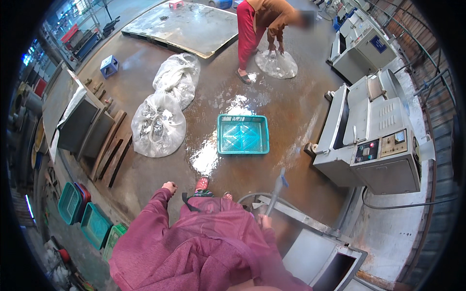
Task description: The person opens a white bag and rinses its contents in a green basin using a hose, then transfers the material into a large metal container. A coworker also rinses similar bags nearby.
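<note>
- Right hand (264, 221), the person's own: closed around the lower end of a pale tube (274, 196); the tube slanted upward, with a blue fitting (284, 181) near its tip.
- Left hand (170, 186): fingers curled in a loose fist, held out in front of the body at the end of a maroon sleeve (148, 208).
- Tube, position: to the right of the person's body, over the wet floor (204, 131), below and to the right of the basket and apart from it.
- Basket (242, 151), one, teal, rectangular, slatted: upright on the floor ahead of the person.
- Filled clear bags, two: the nearer bag (159, 126) and the farther bag (178, 77), touching each other, left of the basket.
- Co-worker (247, 29), in brown top and red trousers: bent over, both hands on another clear bag (279, 65) on the floor.
- Low platform (189, 24), wide, grey-topped, wet: behind the bags.
- Stool (109, 66), small, blue: left of the platform.
- Machines, grey: a nearer machine (386, 174) with a control panel (381, 148), and a farther machine (371, 51), along the right side.
- Stacked baskets (72, 203), a teal basket (95, 225) and a green basket (114, 242): at lower left.
- Wooden beams (110, 150): beside the grey cabinet (80, 121), left.
</note>
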Action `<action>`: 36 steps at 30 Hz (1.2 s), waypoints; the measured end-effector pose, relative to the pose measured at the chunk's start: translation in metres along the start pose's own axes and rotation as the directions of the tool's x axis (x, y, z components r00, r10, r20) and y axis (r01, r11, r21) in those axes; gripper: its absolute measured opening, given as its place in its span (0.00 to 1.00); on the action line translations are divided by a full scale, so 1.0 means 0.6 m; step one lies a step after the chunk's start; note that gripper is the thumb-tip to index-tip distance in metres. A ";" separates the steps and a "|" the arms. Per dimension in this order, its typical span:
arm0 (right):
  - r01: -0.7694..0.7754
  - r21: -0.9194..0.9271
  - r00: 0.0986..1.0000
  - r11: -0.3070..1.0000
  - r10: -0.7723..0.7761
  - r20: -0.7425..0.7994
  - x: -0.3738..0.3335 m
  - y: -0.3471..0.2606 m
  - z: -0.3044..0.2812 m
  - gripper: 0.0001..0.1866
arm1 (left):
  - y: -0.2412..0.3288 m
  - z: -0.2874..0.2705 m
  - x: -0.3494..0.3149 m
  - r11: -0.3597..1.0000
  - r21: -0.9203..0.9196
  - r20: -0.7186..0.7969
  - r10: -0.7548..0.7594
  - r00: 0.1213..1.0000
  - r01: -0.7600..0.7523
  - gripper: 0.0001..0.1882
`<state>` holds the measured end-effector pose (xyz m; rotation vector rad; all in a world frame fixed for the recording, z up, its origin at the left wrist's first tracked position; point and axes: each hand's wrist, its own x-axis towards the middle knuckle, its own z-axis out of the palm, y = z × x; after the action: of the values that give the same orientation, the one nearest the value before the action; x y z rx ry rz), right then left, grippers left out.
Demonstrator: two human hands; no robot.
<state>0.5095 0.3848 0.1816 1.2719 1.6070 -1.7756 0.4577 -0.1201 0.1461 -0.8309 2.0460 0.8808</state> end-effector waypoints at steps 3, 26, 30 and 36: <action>-0.021 0.031 0.999 0.999 0.019 0.044 0.007 0.003 -0.017 0.09 | 0.029 0.016 -0.025 0.999 0.026 0.000 0.026 1.000 -0.026 0.10; 0.130 -0.151 0.979 0.980 -0.103 0.174 -0.109 -0.224 -0.001 0.08 | 0.628 0.149 -0.209 0.148 0.373 0.073 0.979 0.188 -0.916 0.25; 0.217 -0.220 0.963 0.951 -0.171 0.210 -0.137 -0.217 0.039 0.10 | 0.725 0.221 -0.218 0.052 0.621 -0.021 0.999 0.050 -0.782 0.26; 0.265 -0.216 0.960 0.940 -0.237 0.150 -0.150 -0.160 0.056 0.09 | 0.716 0.298 -0.195 -0.022 0.834 0.183 0.954 0.239 -0.552 0.11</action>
<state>0.4652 0.3531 0.3058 0.8655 1.9112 -1.7051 0.2515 0.2894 0.2869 1.0104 2.9688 0.0633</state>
